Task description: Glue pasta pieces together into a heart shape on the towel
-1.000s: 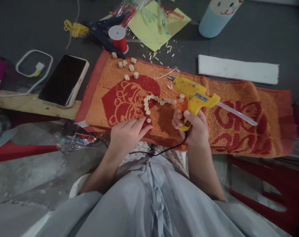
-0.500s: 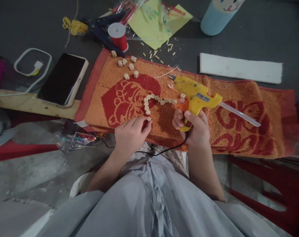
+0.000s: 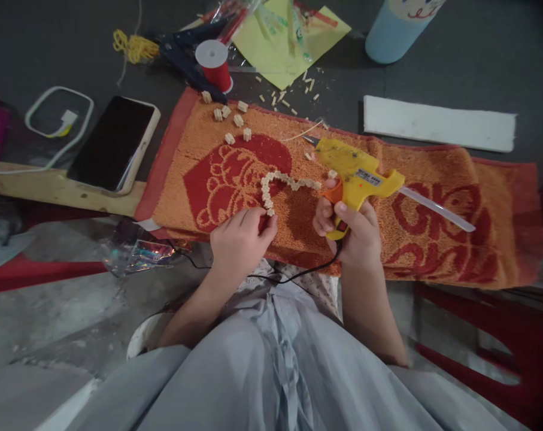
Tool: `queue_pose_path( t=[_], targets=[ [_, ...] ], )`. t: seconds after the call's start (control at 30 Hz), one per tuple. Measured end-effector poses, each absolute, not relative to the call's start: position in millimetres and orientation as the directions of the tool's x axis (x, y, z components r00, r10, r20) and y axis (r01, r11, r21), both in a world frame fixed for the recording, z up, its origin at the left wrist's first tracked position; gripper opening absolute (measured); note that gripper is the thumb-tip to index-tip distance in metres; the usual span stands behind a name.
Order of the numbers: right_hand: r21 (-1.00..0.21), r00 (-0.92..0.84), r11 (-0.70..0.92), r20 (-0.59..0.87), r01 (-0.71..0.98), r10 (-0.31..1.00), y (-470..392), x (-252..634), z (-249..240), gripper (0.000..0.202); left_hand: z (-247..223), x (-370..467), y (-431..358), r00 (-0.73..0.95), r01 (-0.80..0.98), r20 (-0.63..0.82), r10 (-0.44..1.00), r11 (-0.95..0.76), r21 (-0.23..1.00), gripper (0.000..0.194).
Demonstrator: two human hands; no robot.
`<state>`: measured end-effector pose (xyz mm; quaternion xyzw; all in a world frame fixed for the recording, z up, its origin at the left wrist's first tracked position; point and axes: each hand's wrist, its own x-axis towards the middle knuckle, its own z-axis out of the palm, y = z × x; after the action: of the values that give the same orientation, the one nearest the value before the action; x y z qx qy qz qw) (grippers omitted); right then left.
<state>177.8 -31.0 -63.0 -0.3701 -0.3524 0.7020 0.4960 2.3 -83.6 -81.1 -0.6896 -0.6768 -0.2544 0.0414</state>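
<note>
My right hand is wrapped round the handle of a yellow glue gun, whose metal tip points up and left over the orange towel. A clear glue stick juts from its back. My left hand rests at the towel's near edge, thumb and forefinger close together at the lower end of a curved chain of small pale pieces. Whether they grip anything is too small to tell. Several loose pale clusters lie at the towel's upper left, and one cluster sits beside the gun.
A phone and white cable lie at left. Behind the towel are a red thread spool, dark-blue pliers, yellow-green paper, stick bits, a blue bottle and a white strip. The gun's black cord crosses my lap.
The small piece at my left fingertips has moved up against the lower end of the chain. My left hand has shifted very slightly; my right hand and the glue gun have stayed in place.
</note>
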Motion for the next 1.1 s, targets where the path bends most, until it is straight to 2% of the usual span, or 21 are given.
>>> queue_pose_path(
  t=[0.33,0.47,0.57,0.67,0.83,0.93,1.1],
  targets=[
    [-0.865,-0.238,-0.237,-0.142,-0.442,0.961,-31.8,179.2,-65.3,0.028,-81.5,2.1,-82.4,-0.051,0.950,0.405,0.913,-0.081,0.302,0.017],
    [-0.867,-0.273,-0.269,-0.163,-0.419,0.948,-33.4,182.4,-62.2,0.035,-81.0,1.8,-82.9,-0.068,0.944,0.383,0.921,-0.065,0.324,0.016],
    [-0.871,-0.329,-0.330,-0.211,-0.364,0.920,-37.1,189.0,-56.2,0.040,-81.6,1.6,-83.9,-0.077,0.935,0.377,0.923,-0.065,0.349,0.015],
    [-0.883,-0.358,-0.361,-0.246,-0.302,0.901,-43.2,196.9,-49.9,0.036,-82.6,1.5,-84.8,-0.080,0.930,0.395,0.915,-0.074,0.361,0.013],
    [-0.933,-0.278,-0.349,-0.314,-0.086,0.908,-55.2,205.0,-44.3,0.028,-81.6,1.2,-86.1,-0.101,0.915,0.392,0.914,-0.069,0.397,0.012],
    [-0.950,-0.244,-0.313,-0.303,-0.002,0.921,-62.1,206.7,-43.3,0.026,-80.9,0.8,-87.6,-0.139,0.894,0.380,0.915,-0.049,0.445,0.012],
    [-0.956,-0.245,-0.288,-0.267,-0.054,0.932,-75.9,207.9,-43.3,0.026,-85.1,-2.7,-92.2,-0.214,0.792,0.352,0.911,-0.049,0.609,0.017]
  ],
)
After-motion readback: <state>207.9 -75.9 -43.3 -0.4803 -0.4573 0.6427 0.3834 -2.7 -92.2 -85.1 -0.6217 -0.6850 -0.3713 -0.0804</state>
